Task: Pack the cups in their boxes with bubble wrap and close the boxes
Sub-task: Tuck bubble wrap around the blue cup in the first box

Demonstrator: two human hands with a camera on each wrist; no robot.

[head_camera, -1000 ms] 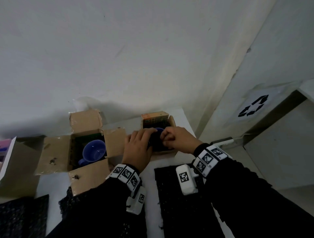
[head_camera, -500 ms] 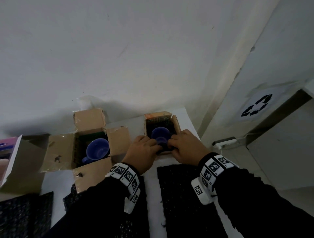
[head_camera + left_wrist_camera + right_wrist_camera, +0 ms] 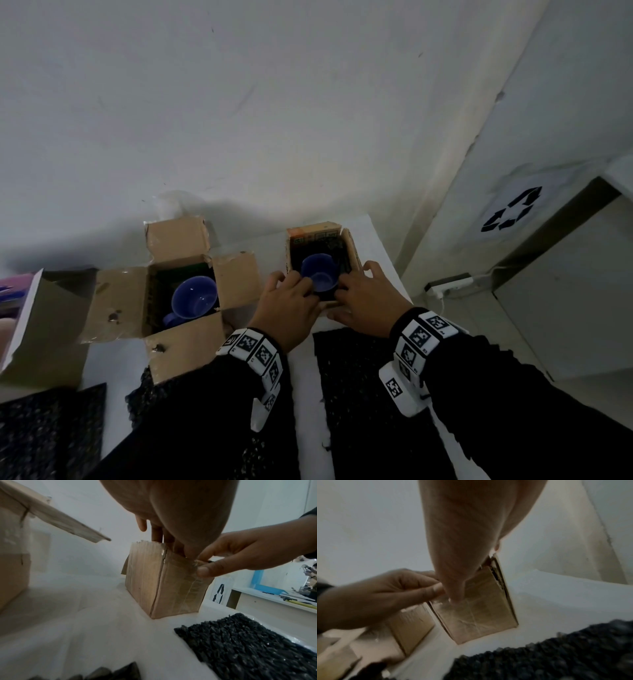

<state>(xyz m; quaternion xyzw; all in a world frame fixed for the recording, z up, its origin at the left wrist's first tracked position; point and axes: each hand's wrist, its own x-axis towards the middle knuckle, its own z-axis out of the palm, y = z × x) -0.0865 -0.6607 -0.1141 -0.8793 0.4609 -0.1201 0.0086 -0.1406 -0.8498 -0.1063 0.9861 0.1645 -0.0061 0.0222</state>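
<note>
**Seating the cup before you fold the flaps**

Both hands are at the near rim of the small box (image 3: 352, 248), and the blue cup (image 3: 319, 277) sits inside it just past the fingertips, on dark bubble wrap. The left hand (image 3: 287, 308) has curled fingers dipping over the edge; the right hand (image 3: 364, 300) pinches the near wall, thumb outside. I'd tuck the wrap down evenly around the cup and keep the box steady on the desk (image 3: 305, 394). The second cup (image 3: 194, 301) waits in the open box (image 3: 113, 301) further left.
</note>
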